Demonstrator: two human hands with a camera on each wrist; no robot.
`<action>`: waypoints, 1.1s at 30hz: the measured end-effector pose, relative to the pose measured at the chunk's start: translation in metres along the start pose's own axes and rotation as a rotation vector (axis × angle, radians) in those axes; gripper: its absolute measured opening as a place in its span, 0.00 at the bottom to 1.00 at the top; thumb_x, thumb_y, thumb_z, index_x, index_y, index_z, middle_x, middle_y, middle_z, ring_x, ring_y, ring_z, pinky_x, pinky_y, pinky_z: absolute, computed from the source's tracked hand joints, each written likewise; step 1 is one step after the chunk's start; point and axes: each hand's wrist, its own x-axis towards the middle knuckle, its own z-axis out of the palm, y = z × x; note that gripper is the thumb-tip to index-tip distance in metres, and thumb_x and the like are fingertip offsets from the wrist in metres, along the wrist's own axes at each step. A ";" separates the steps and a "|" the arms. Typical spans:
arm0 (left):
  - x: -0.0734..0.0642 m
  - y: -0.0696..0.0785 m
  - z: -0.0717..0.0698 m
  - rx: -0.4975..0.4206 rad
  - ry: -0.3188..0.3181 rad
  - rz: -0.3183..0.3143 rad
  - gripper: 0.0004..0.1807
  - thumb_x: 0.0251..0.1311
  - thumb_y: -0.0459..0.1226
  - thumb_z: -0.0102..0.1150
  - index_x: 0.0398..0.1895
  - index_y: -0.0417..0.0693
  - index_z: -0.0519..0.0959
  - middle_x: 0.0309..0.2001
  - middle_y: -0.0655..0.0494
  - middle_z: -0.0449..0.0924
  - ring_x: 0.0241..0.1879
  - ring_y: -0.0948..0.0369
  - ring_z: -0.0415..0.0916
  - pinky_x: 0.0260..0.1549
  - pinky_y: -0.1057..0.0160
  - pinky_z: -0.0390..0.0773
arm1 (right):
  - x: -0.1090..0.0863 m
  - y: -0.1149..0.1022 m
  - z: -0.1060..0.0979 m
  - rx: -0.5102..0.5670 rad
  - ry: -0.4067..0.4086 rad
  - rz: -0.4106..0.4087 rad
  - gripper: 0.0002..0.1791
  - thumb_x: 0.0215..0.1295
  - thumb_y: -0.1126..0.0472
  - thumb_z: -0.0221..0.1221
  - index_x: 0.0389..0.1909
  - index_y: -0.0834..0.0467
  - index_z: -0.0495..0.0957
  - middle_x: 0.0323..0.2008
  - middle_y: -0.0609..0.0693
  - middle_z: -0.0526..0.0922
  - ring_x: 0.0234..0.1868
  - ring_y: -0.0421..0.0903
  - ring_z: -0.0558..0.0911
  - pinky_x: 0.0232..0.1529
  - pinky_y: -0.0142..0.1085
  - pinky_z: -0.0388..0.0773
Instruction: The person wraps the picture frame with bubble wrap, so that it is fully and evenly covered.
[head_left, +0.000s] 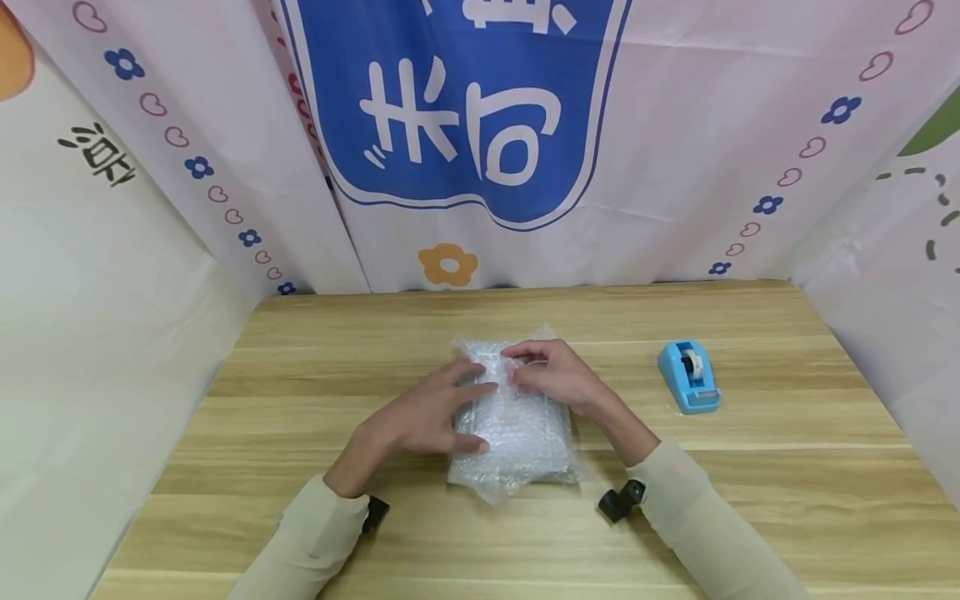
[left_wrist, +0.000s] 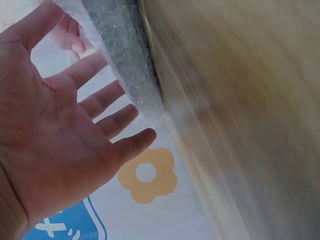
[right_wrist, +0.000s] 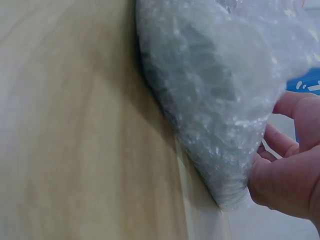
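Note:
A package in clear bubble wrap lies flat at the middle of the wooden table. My left hand is at its left side, fingers spread and fairly straight, with the fingertips over or against the wrap. In the left wrist view the palm of that left hand holds nothing. At the upper right of the package, my right hand has bent fingers and seems to pinch a bit of the bubble wrap between thumb and fingers. The right wrist view shows the wrap bulging beside the right hand, which partly hides the fingertips.
A blue tape dispenser with a roll in it stands on the table to the right of the package. Printed cloth hangs along the table's back edge, with pale cloth walls at both sides.

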 end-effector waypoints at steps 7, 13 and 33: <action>0.002 0.001 -0.002 -0.095 -0.028 -0.050 0.50 0.62 0.57 0.76 0.82 0.45 0.67 0.86 0.48 0.56 0.88 0.44 0.41 0.84 0.39 0.55 | -0.001 -0.002 0.002 -0.069 -0.004 -0.015 0.24 0.67 0.65 0.66 0.65 0.62 0.83 0.54 0.59 0.85 0.45 0.44 0.87 0.46 0.34 0.87; 0.000 -0.003 -0.009 -0.179 -0.083 -0.027 0.55 0.64 0.54 0.75 0.85 0.38 0.58 0.88 0.44 0.50 0.89 0.44 0.36 0.85 0.42 0.50 | -0.002 -0.002 0.001 -0.111 -0.066 -0.027 0.27 0.68 0.63 0.67 0.68 0.65 0.79 0.59 0.62 0.86 0.54 0.50 0.88 0.54 0.37 0.88; -0.003 -0.005 -0.017 -0.120 -0.106 0.025 0.35 0.74 0.51 0.65 0.79 0.49 0.72 0.87 0.51 0.54 0.88 0.46 0.47 0.82 0.38 0.59 | -0.002 -0.005 0.003 -0.183 -0.120 -0.037 0.28 0.71 0.66 0.68 0.70 0.63 0.77 0.62 0.61 0.84 0.61 0.55 0.86 0.63 0.44 0.85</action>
